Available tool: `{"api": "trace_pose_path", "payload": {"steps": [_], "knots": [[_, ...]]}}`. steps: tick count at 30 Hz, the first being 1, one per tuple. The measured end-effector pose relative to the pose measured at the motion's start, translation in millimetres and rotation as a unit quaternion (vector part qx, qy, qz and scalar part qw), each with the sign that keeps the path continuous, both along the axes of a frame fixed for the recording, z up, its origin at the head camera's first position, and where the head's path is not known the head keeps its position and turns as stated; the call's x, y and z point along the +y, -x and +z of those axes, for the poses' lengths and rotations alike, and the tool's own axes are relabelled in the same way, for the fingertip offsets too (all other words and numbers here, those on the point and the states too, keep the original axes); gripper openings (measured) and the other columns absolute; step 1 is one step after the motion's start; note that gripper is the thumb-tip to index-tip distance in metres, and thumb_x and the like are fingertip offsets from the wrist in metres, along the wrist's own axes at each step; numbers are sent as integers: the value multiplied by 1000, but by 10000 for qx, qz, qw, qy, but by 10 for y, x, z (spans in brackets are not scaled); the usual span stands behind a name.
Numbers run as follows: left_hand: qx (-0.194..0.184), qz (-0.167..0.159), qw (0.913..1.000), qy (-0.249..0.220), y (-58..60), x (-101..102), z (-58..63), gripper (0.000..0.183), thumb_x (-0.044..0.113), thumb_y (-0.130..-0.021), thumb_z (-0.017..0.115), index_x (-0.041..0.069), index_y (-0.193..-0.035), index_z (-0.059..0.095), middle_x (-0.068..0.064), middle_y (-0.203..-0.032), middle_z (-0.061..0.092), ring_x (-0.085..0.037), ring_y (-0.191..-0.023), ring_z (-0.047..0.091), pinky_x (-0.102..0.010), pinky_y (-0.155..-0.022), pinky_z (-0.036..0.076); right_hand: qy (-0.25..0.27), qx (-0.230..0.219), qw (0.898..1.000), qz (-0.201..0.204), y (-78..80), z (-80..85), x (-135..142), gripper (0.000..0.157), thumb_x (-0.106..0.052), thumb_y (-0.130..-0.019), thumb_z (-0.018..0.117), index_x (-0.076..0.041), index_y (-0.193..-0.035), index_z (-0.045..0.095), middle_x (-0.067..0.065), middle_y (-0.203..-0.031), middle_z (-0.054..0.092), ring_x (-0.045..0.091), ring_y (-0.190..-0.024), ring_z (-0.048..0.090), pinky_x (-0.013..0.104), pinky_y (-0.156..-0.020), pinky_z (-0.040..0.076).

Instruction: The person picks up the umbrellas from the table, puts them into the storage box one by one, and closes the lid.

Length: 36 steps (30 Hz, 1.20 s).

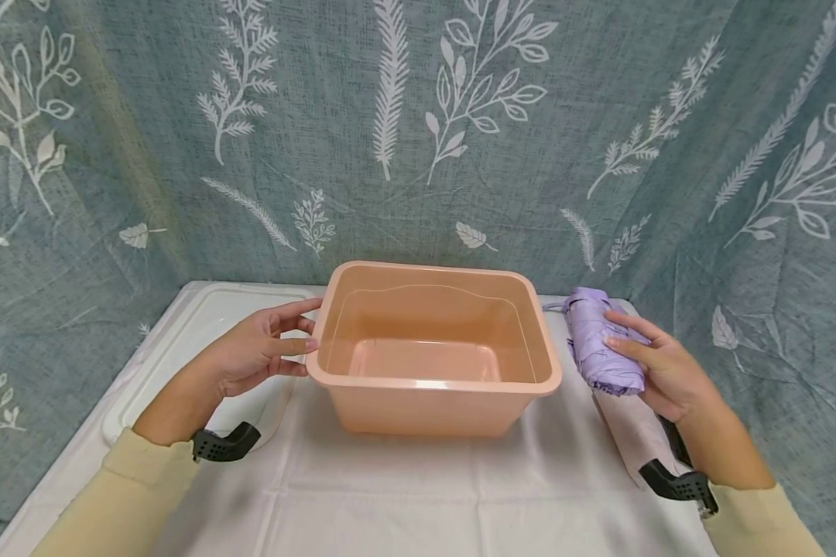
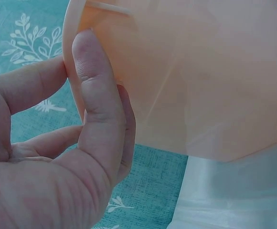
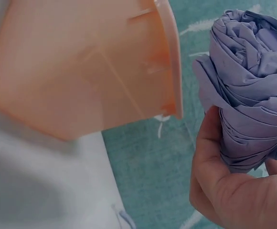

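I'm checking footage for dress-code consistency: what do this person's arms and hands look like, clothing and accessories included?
Both arms wear plain pale-yellow sleeves: left sleeve, right sleeve. Near each cuff is a black band dotted with small holes: left band, right band. The left hand and right hand are ungloved; no rings or cables show.

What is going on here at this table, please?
A person's left hand touches the left side of a peach, rectangular plastic bin, which stands on a white, cloth-covered table. The right hand holds a rolled, lavender fabric bundle to the right of the bin, outside it. A flat, white, rounded-corner panel lies at the left, partly hidden behind the left hand.
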State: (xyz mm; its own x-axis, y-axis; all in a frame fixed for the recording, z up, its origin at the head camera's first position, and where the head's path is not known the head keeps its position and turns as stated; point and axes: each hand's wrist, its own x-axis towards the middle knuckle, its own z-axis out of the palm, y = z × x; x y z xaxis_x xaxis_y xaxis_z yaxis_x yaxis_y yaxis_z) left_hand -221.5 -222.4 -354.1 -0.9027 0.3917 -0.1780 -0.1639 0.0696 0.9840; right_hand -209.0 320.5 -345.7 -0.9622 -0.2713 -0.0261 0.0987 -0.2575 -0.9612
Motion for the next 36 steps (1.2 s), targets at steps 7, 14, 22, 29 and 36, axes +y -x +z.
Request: {"api": "trace_pose_path", "payload": {"steps": [7,14,22,29,36], "knots": [[-17,-20,10000,-26,-3,4,14,81,6,-98,68,11,-165,21,-9,-120,48,-14,-87,68,-31,-75,64,86,-8,9997,244,54,94,-43,43,4,-104,51,-24,-132,67,2,-121,62,16,-95,72,29,-75,64],[7,-13,10000,-14,-12,5,37,82,6,-98,68,11,-165,22,-9,-120,47,-15,-86,69,-31,-74,64,-81,-116,9996,229,103,208,-143,41,1,-104,54,-24,-134,65,1,-129,57,17,-100,70,29,-79,64],[-37,10,10000,16,-14,6,52,82,7,-98,68,12,-165,22,-9,-120,47,-15,-86,70,-31,-75,64,-374,-261,9987,208,160,360,-323,39,-2,-103,57,-25,-134,63,3,-142,38,16,-107,67,28,-82,63],[-53,19,10000,58,-9,11,45,82,7,-98,69,12,-165,22,-9,-120,47,-15,-87,70,-32,-76,65,-633,-423,9969,174,226,501,-526,40,-1,-100,63,-23,-133,64,8,-141,41,17,-98,71,27,-78,64],[-63,41,9999,87,-7,6,31,83,7,-97,70,13,-165,23,-9,-121,48,-16,-87,70,-32,-76,65,-984,-463,9938,251,351,587,-756,36,-1,-95,70,-22,-124,67,7,-120,62,17,-89,73,27,-73,64]]}}
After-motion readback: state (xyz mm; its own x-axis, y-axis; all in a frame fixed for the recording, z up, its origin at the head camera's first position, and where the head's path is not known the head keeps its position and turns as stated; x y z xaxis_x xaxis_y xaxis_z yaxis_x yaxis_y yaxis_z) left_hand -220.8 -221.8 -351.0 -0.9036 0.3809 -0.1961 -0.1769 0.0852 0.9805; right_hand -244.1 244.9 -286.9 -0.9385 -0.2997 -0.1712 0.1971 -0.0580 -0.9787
